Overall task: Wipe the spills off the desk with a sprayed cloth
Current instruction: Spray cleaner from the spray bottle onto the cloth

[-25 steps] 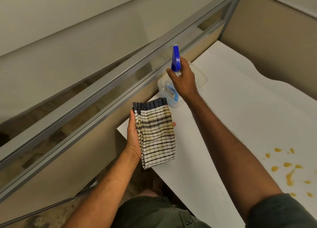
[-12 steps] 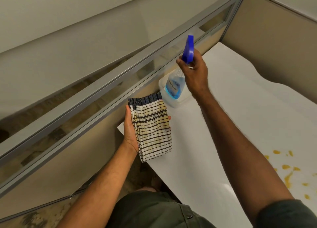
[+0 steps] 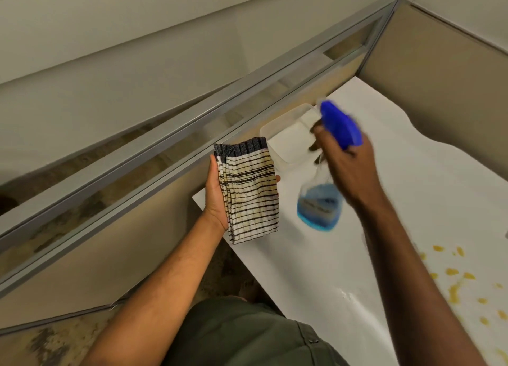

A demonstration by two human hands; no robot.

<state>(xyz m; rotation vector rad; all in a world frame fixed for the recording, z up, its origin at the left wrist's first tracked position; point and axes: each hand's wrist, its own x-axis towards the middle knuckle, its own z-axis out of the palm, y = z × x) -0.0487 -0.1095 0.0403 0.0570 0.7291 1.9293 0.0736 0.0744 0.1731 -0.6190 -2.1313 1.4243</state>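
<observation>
My left hand (image 3: 217, 197) holds a folded striped cloth (image 3: 248, 189), cream with dark lines, flat on its palm over the desk's left end. Just right of the cloth, my right hand (image 3: 349, 167) grips a clear spray bottle (image 3: 320, 206) with blue liquid and a blue trigger head (image 3: 339, 125). The bottle is in the air, blurred, its bottom swung toward the cloth. Yellow spills (image 3: 456, 280) dot the white desk (image 3: 412, 195) at the lower right.
A clear plastic tub (image 3: 288, 134) stands on the desk against the beige partition (image 3: 439, 71). A metal-framed glass divider (image 3: 192, 123) runs along the desk's left side. The floor shows below the desk's left end.
My right hand has lifted the spray bottle out of the tub and swung it down and toward me, beside the cloth. The cloth hand has stayed in place.
</observation>
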